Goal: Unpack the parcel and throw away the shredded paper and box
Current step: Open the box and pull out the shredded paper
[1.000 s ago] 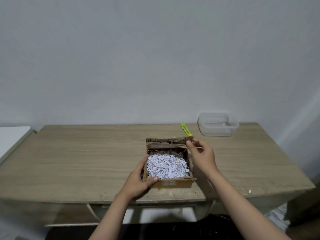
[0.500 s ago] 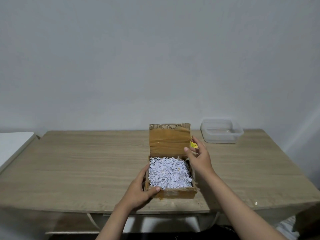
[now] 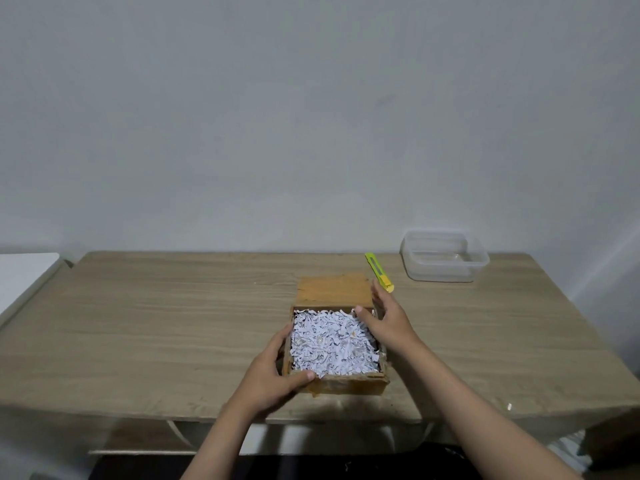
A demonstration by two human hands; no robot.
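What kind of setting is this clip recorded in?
Probably a plain room at home: a wood-grain table against a bare wall, with an opened cardboard box of shredded paper, a utility knife and a clear plastic container on it.

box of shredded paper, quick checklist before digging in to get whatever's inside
1. Lid flap folded fully back, lying flat on the table: ok.
2. Box steadied: ok, the left hand grips its near left corner.
3. Right hand free to dig: ok, it rests at the far right rim, thumb touching the shredded paper.
4. Packed item located: cannot tell, the paper covers everything.
5. Yellow cutter out of the way: ok, it lies beyond the box, just past the right fingertips.
6. Blade retracted: cannot tell.
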